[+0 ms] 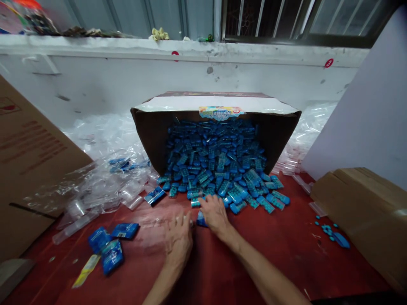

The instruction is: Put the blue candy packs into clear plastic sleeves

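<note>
My right hand (216,215) is at the front of a heap of small blue packs (219,161), each with turquoise pellets under clear plastic. Its fingers are curled down around a small blue pack (201,219), partly hidden under the hand. Left of it, my left hand (179,237) rests low over the red tabletop (203,271), smeared by motion, so its grip is unclear. The heap spills from a cardboard box (216,103) lying on its side with its opening toward me. To my left lie several blue printed packets (112,256) beside a yellow strip (85,271).
Clear plastic sleeves (104,178) are piled left of the box, and more sleeves (311,127) lie on its right. A brown carton (38,169) stands at the left edge, another carton (359,216) at the right. Loose turquoise pellets (326,229) lie near a blue case (341,240).
</note>
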Motion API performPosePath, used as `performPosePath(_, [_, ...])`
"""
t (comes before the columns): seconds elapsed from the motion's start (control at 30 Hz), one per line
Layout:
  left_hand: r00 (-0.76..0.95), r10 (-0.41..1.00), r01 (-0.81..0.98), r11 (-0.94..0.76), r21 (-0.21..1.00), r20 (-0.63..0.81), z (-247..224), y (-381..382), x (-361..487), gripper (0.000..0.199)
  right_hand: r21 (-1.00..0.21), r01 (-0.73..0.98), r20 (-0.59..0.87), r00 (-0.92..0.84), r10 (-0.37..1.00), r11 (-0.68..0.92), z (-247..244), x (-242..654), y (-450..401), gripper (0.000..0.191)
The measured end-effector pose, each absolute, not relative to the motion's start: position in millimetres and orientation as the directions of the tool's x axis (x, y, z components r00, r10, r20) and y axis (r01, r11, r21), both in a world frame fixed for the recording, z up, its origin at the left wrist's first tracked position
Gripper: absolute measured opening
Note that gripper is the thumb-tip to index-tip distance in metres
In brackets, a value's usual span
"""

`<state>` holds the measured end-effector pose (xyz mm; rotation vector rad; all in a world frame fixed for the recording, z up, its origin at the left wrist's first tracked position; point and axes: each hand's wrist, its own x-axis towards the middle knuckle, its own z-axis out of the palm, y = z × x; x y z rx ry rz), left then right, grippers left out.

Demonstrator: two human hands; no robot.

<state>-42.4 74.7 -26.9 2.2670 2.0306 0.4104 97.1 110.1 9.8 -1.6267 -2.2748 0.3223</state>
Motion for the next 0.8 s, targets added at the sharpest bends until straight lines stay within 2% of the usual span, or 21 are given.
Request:
performPosePath(0.13, [0.331, 0.943, 0.873, -0.324, 0.365, 0.047, -34.8, 90.0, -3.7, 0.047, -0.296, 0.885, 0.158, -0.327, 0.932, 0.360, 2.9, 133.0, 135.1, 0.045])
performPosePath(0.23, [0.351, 0.936, 0.856, -0.330, 0.397, 0.021, -46.3, 91.6, 8.5, 0.050, -0.257, 0.880, 0.168, -0.366, 0.915, 0.399, -9.5, 157.7, 132.2, 0.042])
performPosePath(0.3, [0.317, 0.947, 0.878, -0.309, 0.365, 0.040, -54.0, 85.2, 9.9, 0.051, -0.206, 0.885, 0.170, -0.388, 0.906, 0.418, -16.2, 171.4, 123.7, 0.036])
performPosePath(0.47, [0.221, 0.961, 0.935, -0.257, 0.244, 0.165, -69.6, 61.8, 12.0, 0.045, -0.130, 0.942, 0.179, -0.286, 0.941, 0.310, -3.6, 158.7, 118.1, 0.030])
performPosePath(0.53, [0.188, 0.947, 0.951, -0.242, 0.194, 0.262, -75.4, 57.6, 13.5, 0.039, -0.155, 0.891, 0.173, -0.400, 0.900, 0.426, 7.2, 130.6, 129.4, 0.028])
performPosePath(0.63, [0.186, 0.913, 0.962, -0.245, 0.123, 0.364, -84.8, 58.8, 12.8, 0.035, -0.192, 0.782, 0.186, -0.564, 0.805, 0.593, 13.8, 86.7, 153.6, 0.045])
performPosePath(0.7, [0.209, 0.909, 0.963, -0.255, 0.086, 0.361, -91.0, 62.6, 10.0, 0.036, -0.203, 0.749, 0.180, -0.605, 0.776, 0.631, 10.7, 70.7, 166.6, 0.046])
performPosePath(0.8, [0.245, 0.924, 0.963, -0.268, 0.041, 0.295, -99.3, 68.4, 6.4, 0.039, -0.192, 0.740, 0.189, -0.617, 0.764, 0.645, 0.9, 75.2, 172.0, 0.032])
